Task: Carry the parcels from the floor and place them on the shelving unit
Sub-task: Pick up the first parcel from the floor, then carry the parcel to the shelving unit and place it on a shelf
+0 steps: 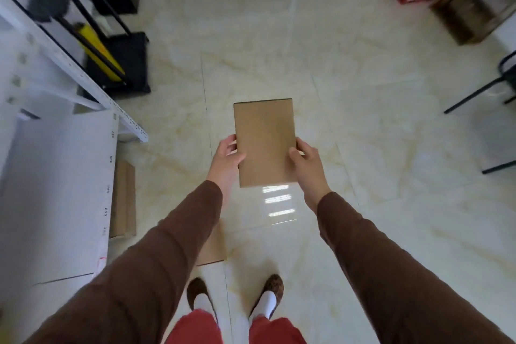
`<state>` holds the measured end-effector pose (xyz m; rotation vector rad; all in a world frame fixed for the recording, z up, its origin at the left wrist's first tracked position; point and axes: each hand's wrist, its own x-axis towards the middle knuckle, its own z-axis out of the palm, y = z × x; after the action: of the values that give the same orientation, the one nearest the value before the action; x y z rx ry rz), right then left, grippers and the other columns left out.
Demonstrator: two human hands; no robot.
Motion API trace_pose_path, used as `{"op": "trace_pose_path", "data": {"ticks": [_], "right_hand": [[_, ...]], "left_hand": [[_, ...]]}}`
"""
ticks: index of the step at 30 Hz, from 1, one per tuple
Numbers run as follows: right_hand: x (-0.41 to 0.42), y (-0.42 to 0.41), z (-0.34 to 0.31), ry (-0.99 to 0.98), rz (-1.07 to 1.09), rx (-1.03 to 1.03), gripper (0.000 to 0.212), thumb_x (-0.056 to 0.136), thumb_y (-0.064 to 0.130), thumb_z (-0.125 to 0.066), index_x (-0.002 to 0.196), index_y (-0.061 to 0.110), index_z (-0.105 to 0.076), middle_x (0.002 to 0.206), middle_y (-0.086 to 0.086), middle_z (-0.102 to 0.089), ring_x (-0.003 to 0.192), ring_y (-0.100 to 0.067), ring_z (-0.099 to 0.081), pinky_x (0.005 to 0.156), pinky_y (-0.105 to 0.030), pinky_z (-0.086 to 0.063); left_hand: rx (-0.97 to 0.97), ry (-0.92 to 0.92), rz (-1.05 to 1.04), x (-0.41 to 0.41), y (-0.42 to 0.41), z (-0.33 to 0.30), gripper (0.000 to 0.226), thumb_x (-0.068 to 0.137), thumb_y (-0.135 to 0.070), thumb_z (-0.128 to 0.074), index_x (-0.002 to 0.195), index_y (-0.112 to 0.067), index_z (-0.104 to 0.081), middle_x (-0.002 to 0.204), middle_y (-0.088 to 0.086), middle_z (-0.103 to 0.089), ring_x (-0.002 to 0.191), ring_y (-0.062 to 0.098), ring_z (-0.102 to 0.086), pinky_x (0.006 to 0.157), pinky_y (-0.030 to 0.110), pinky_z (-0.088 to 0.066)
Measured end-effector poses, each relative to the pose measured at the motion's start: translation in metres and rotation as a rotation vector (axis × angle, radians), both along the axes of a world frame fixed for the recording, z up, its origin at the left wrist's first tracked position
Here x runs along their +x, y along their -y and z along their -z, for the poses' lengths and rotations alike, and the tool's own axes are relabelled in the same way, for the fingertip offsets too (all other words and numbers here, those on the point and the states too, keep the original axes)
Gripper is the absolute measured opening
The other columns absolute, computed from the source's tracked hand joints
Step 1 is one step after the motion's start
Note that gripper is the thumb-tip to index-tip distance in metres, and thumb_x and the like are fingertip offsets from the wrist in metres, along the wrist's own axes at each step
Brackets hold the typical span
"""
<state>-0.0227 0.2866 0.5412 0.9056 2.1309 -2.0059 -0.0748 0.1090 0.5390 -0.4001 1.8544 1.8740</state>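
Flat brown rectangular cardboard parcel (pixel 264 142) held in the air above glossy cream tiled floor (pixel 363 126). Left hand (pixel 227 160) grip on its left edge, right hand (pixel 305 163) grip on its right edge, thumbs on top. White metal shelving unit (pixel 55 165) at left. Two more flat cardboard parcels (pixel 122 201) on floor beside it.

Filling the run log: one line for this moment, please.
phase: carrying | cardboard parcel: held above floor | left hand, right hand: gripping its sides | shelving unit: at person's left
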Motion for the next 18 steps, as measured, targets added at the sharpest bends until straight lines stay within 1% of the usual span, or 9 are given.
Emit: {"op": "trace_pose_path", "data": {"ticks": [2,4,5,8,10,12,13,15,18], "right_hand": [[-0.006,-0.016,-0.039,-0.079,0.028,0.042,0.047,0.104,0.025,-0.054,0.15,0.018,-0.056,0.142,-0.003,-0.048,0.127,-0.018,-0.057,0.109,-0.037,-0.05],[-0.013,-0.03,-0.068,-0.156,0.043,0.06,0.044,0.104,0.025,-0.055,0.148,0.022,-0.058,0.143,-0.003,-0.048,0.131,-0.019,-0.055,0.111,-0.038,-0.049],[-0.017,-0.034,-0.081,-0.187,0.049,0.061,0.043,0.104,0.026,-0.055,0.147,0.025,-0.059,0.144,-0.002,-0.048,0.133,-0.019,-0.053,0.111,-0.038,-0.048],[-0.034,-0.044,-0.116,-0.258,0.046,0.026,0.043,0.103,0.028,-0.057,0.146,0.031,-0.058,0.149,0.002,-0.051,0.136,-0.016,-0.052,0.109,-0.036,-0.048],[-0.049,-0.048,-0.132,-0.308,0.034,-0.006,0.048,0.099,0.031,-0.058,0.147,0.033,-0.057,0.151,0.003,-0.054,0.136,-0.016,-0.055,0.109,-0.036,-0.05],[-0.067,-0.05,-0.145,-0.345,0.032,-0.013,0.052,0.096,0.032,-0.057,0.148,0.033,-0.056,0.15,0.004,-0.057,0.136,-0.016,-0.056,0.106,-0.035,-0.051],[-0.077,-0.051,-0.149,-0.358,0.032,-0.018,0.053,0.096,0.031,-0.057,0.149,0.032,-0.056,0.15,0.004,-0.058,0.135,-0.016,-0.056,0.103,-0.032,-0.051],[-0.099,-0.053,-0.156,-0.37,0.024,-0.024,0.052,0.099,0.028,-0.055,0.151,0.03,-0.054,0.148,0.004,-0.059,0.134,-0.016,-0.057,0.095,-0.027,-0.05],[-0.142,-0.055,-0.162,-0.374,0.026,-0.051,0.049,0.104,0.021,-0.054,0.153,0.026,-0.052,0.146,0.003,-0.061,0.13,-0.016,-0.06,0.092,-0.025,-0.05]], "left_hand": [[0.022,-0.06,0.016,-0.007,-0.013,-0.041,0.05,0.1,-0.003,-0.053,0.148,-0.017,-0.049,0.138,0.007,-0.061,0.115,0.02,-0.062,0.082,0.02,-0.052],[0.044,-0.116,0.026,-0.015,-0.023,-0.075,0.051,0.101,-0.007,-0.053,0.15,-0.019,-0.05,0.142,0.006,-0.063,0.114,0.017,-0.064,0.092,0.026,-0.05],[0.053,-0.145,0.026,-0.021,-0.026,-0.089,0.05,0.102,-0.008,-0.053,0.151,-0.019,-0.05,0.14,0.003,-0.064,0.111,0.014,-0.065,0.094,0.026,-0.05],[0.072,-0.228,0.016,-0.037,-0.036,-0.13,0.048,0.103,-0.008,-0.052,0.15,-0.02,-0.05,0.128,-0.006,-0.065,0.102,0.005,-0.065,0.092,0.025,-0.051],[0.087,-0.269,0.012,-0.052,-0.041,-0.148,0.05,0.103,-0.009,-0.053,0.15,-0.021,-0.049,0.131,-0.005,-0.064,0.103,0.005,-0.065,0.096,0.029,-0.05],[0.101,-0.303,0.012,-0.067,-0.043,-0.158,0.052,0.103,-0.01,-0.054,0.152,-0.022,-0.047,0.136,-0.004,-0.062,0.107,0.007,-0.065,0.101,0.032,-0.05],[0.106,-0.318,0.01,-0.077,-0.043,-0.161,0.053,0.102,-0.011,-0.055,0.153,-0.023,-0.046,0.139,-0.004,-0.06,0.111,0.008,-0.064,0.104,0.033,-0.05],[0.097,-0.343,0.018,-0.099,-0.043,-0.165,0.057,0.1,-0.017,-0.059,0.155,-0.026,-0.044,0.146,-0.002,-0.056,0.123,0.014,-0.061,0.111,0.038,-0.048],[0.109,-0.351,0.036,-0.14,-0.044,-0.164,0.069,0.091,-0.033,-0.07,0.154,-0.039,-0.044,0.155,-0.004,-0.049,0.138,0.02,-0.052,0.114,0.045,-0.046]]}}
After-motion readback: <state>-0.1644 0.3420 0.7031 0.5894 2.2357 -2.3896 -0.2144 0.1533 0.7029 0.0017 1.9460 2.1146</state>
